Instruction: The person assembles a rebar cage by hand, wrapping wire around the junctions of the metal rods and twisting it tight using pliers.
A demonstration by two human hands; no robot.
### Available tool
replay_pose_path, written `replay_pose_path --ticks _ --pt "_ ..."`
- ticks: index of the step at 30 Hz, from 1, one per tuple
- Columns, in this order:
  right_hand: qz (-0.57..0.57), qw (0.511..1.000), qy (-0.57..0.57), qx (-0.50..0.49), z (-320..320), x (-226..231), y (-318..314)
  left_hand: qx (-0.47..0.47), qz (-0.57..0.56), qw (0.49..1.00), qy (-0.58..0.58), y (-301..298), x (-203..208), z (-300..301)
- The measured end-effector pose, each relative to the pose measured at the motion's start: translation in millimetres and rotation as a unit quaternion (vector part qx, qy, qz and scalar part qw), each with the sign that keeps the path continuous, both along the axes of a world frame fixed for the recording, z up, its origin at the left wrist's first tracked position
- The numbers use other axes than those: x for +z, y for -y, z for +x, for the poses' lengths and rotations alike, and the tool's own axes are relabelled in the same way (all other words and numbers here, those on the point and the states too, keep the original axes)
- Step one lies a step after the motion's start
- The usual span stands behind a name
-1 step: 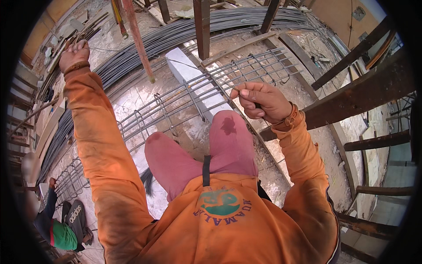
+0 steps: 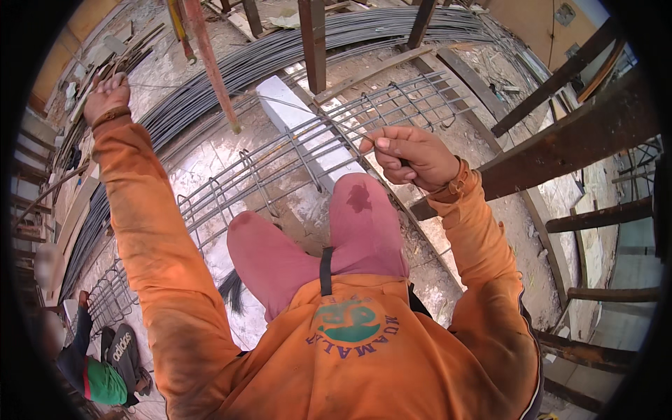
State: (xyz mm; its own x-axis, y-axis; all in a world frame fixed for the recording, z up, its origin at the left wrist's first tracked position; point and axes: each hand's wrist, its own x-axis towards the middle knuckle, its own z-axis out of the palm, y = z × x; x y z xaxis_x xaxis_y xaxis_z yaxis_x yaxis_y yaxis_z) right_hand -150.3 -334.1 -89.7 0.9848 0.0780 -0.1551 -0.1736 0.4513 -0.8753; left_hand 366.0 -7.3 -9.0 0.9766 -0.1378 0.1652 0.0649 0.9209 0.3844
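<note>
My left hand (image 2: 107, 96) is raised at the far left, fingers closed on one end of a thin wire (image 2: 301, 106). The wire runs across the rebar pile to my right hand (image 2: 413, 157), which pinches it between thumb and forefinger above the right knee. In front of my knees lies a long rebar cage (image 2: 287, 148) of parallel bars and bent stirrups. Part of it rests over a white block (image 2: 278, 101). A tuft of dark thin strands (image 2: 232, 288) sticks out beside my left thigh.
Beyond the cage curves a big pile of long rebars (image 2: 210, 73). Upright wooden posts (image 2: 312, 45), a reddish pole (image 2: 212, 66) and a thick slanted beam (image 2: 560, 140) stand around me. At lower left, a person in green and black (image 2: 101, 378) sits by another cage (image 2: 112, 290).
My left hand has shifted a little left and down, drawing the wire out straighter. My right hand has moved slightly left and still pinches the wire.
</note>
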Motion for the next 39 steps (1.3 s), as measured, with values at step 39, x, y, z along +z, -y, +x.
replay_pose_path --ticks 39 --pt "-0.312 0.909 -0.214 -0.173 -64 -158 -91 -0.251 0.759 0.548 0.246 66 -314 -396"
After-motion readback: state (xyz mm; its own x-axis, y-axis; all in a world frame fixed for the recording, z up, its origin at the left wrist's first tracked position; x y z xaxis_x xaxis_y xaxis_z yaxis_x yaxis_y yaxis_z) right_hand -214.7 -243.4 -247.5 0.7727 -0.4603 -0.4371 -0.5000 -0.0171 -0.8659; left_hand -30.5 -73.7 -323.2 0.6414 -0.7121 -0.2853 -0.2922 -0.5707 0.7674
